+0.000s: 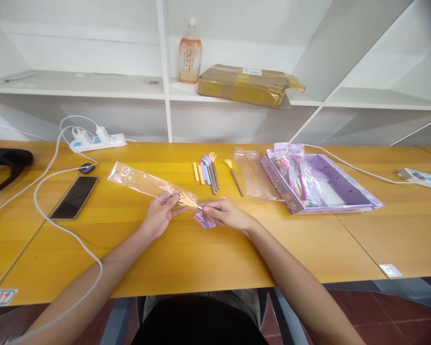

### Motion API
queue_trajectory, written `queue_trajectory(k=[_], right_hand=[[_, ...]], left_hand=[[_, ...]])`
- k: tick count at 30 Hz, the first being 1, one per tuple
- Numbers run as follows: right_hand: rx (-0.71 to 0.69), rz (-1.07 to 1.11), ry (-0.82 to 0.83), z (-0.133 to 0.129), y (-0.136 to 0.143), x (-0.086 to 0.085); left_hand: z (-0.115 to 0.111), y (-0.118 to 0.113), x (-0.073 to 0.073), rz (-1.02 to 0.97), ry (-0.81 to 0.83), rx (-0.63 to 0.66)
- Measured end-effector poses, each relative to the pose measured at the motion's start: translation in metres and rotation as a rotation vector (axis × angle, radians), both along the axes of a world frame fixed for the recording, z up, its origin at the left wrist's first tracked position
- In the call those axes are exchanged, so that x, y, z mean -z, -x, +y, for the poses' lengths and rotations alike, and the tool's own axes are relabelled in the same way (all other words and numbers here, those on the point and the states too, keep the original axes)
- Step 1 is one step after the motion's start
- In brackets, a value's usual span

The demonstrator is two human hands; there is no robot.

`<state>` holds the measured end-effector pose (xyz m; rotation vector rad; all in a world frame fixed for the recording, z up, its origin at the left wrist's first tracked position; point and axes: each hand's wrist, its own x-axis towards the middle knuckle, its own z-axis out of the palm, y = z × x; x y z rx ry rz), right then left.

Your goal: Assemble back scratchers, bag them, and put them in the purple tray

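My left hand (160,214) pinches a long transparent plastic bag (138,181) near its right end. At that end is a yellow hand-shaped back scratcher head (187,200); I cannot tell whether it is inside the bag. My right hand (227,213) is closed on the scratcher's thin metal rod, with a purple printed card (204,220) under the fingers. Beyond my hands lie several back scratchers (211,175) in blue, purple and yellow, beside loose coloured handles (201,173). Another yellow back scratcher (234,177) lies apart, left of flat transparent bags (256,177).
A purple box (345,184) at right holds packaged pink items (298,179). At left are a phone (74,198), a white cable (62,229) passing over my left forearm, and a power strip (98,142). A bottle (190,55) and a taped carton (246,85) stand on the shelf.
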<state>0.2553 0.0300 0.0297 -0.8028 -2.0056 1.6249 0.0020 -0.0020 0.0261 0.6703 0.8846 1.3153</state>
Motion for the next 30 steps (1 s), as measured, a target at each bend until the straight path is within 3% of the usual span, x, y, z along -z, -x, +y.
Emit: queue_trajectory(k=[4,9,11,20,24,30], right_hand=[[0.026,0.025,0.115,0.0,0.003,0.005],[0.163,0.176,0.245,0.007,-0.009,0.001],[0.186,0.248,0.277,0.009,-0.015,-0.002],[0.168,0.257,0.272,0.009,-0.02,-0.006],[0.147,0.363,0.306,0.006,-0.021,-0.01],[0.239,0.368,0.293,0.007,-0.019,-0.009]], left_hand=[[-0.001,-0.002,0.0,0.027,-0.027,-0.021],[0.013,0.017,-0.007,-0.057,-0.014,-0.321],[0.019,0.025,-0.008,-0.091,0.01,-0.376],[0.017,0.024,-0.002,-0.105,0.031,-0.291],[0.018,0.024,-0.003,-0.111,0.052,-0.303],[0.019,0.026,-0.009,-0.099,0.045,-0.283]])
